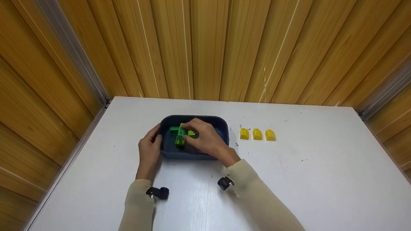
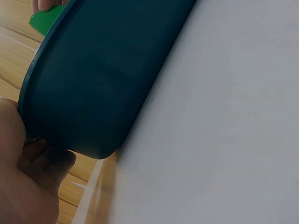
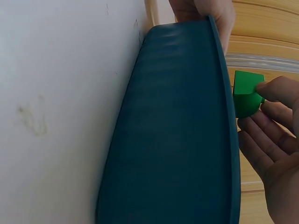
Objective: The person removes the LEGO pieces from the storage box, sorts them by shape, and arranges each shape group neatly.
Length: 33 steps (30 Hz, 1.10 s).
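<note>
A dark blue, round-cornered plastic bin (image 1: pixel 189 156) sits on the white table. At its left end my left hand (image 1: pixel 150 147) holds the wall, thumb by the rim and fingers along the outside. Between thumb and fingers, my right hand (image 1: pixel 205 138) pinches a green toy block (image 3: pixel 248 91), raised above the rim in the right wrist view. Inside the bin lie a darker green block (image 1: pixel 174 129) and a yellow-green block (image 1: pixel 191 133). Another yellow-green block (image 1: pixel 179 142) shows just below the pinched one; whether they touch I cannot tell.
Right of the bin, 3 yellow blocks stand in a row: a left one (image 1: pixel 244 133), a middle one (image 1: pixel 257 134) and a right one (image 1: pixel 270 135). Wood-look panels (image 1: pixel 205 48) rise behind the white table (image 1: pixel 321 179).
</note>
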### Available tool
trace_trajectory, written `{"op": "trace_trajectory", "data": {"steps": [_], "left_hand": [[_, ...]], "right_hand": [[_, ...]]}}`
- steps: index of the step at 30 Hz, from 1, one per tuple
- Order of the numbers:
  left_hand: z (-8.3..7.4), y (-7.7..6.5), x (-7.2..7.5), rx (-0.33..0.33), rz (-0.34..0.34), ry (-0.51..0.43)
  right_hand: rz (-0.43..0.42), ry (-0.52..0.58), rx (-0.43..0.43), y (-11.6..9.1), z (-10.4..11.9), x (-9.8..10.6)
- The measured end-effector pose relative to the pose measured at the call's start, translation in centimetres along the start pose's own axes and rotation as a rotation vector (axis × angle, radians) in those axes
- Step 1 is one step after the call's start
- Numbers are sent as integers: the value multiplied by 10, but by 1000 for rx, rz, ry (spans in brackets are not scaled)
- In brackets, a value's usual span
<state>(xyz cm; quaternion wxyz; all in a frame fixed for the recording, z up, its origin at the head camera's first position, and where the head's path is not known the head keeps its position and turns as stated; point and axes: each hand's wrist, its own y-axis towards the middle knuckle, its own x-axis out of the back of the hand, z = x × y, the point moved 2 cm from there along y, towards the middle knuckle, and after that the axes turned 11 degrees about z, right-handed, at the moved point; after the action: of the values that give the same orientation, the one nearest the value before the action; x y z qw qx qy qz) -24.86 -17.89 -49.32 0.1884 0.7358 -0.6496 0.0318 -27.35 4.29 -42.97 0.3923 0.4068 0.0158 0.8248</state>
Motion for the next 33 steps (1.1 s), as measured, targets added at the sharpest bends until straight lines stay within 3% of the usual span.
{"op": "trace_trajectory", "data": {"steps": [7,20,33], "left_hand": [[0,-1,-1,29,4,-13],[-1,1,1,34,13,-11],[-1,1,0,36,14,-25]], "right_hand": [[-28,3,-7,-19,0,13],[-32,-109,-33,-48,-6,41],[-33,-168,-49,-77,-18,84]]}}
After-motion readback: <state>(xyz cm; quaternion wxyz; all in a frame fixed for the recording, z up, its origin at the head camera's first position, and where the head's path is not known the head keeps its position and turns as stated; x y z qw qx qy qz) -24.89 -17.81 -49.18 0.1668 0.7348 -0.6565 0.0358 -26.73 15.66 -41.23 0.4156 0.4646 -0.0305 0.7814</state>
